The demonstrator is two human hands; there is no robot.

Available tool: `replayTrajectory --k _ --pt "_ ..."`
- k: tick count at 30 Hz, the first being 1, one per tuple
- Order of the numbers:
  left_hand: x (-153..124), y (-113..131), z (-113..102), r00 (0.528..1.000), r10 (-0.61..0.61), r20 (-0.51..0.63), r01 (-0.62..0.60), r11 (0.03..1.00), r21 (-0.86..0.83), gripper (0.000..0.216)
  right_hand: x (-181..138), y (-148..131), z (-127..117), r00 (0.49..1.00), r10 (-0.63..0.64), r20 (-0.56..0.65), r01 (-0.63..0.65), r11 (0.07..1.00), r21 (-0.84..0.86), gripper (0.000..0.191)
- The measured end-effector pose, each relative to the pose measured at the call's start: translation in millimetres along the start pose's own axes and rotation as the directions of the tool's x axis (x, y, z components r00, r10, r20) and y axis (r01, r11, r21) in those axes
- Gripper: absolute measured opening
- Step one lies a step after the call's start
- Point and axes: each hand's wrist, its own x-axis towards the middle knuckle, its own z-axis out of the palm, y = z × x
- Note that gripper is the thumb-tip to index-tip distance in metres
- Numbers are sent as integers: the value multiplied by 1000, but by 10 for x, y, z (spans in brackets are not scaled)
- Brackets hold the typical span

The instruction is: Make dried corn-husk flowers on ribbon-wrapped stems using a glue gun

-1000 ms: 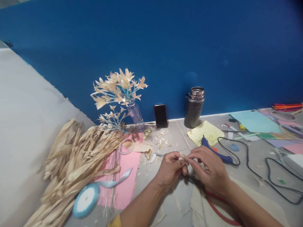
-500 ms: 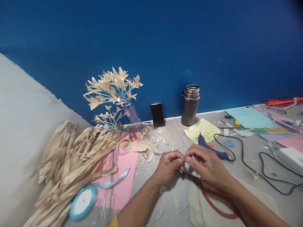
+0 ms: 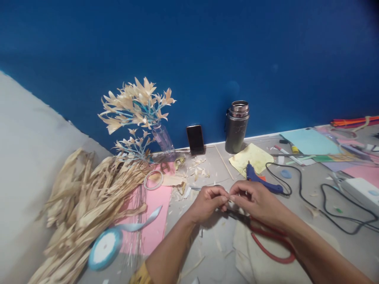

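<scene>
My left hand [image 3: 209, 203] and my right hand [image 3: 257, 199] meet above the table, thumbs and forefingers pinched close together. What they pinch is too small and too hidden by the fingers to name. Red-handled scissors [image 3: 274, 258] lie under my right hand and wrist, partly covered, on a pale cloth [image 3: 260, 272]. A blue glue gun [image 3: 262, 181] lies just beyond my right hand, its tip by a yellow sheet [image 3: 251, 157]. Dry scraps [image 3: 199, 169] are strewn past my left hand.
Dried husks [image 3: 85, 205] pile at left beside a ribbon spool [image 3: 105, 249] and pink paper [image 3: 158, 225]. Husk flowers [image 3: 136, 104] stand in a clear bottle [image 3: 162, 140]. A phone [image 3: 195, 140] and steel flask [image 3: 237, 128] line the wall. A black cable [image 3: 302, 185] loops at right.
The view has shifted slightly, so most things sit a little higher. Both hands keep their pinch together, with only small finger movement.
</scene>
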Motion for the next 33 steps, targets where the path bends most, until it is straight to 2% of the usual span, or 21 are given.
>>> replayTrajectory --k 7,12,17,21,26,29,33 --pt "0 40 -1 999 49 0 -49 998 42 35 14 10 11 999 1 40 -2 1000 14 21" --pt "-15 80 -18 999 42 2 -42 999 31 33 28 -2 52 997 24 74 -38 979 200 21" --pt "-21 65 -59 999 7 36 -8 1000 11 33 53 -29 60 981 113 157 -166 907 387 24" --pt "-13 31 -82 999 -21 44 21 1000 3 34 41 -53 60 975 156 160 -213 867 451 21" --pt "-10 10 -97 997 -37 67 36 999 13 35 30 -54 102 977 138 160 -200 850 487 20" --pt "-5 1 -103 1000 -20 24 21 999 -30 34 52 -18 106 986 120 113 -159 873 460 27" --pt "14 -24 -106 999 -6 -38 1 990 -139 36 78 58 61 984 78 -160 -28 955 294 29"
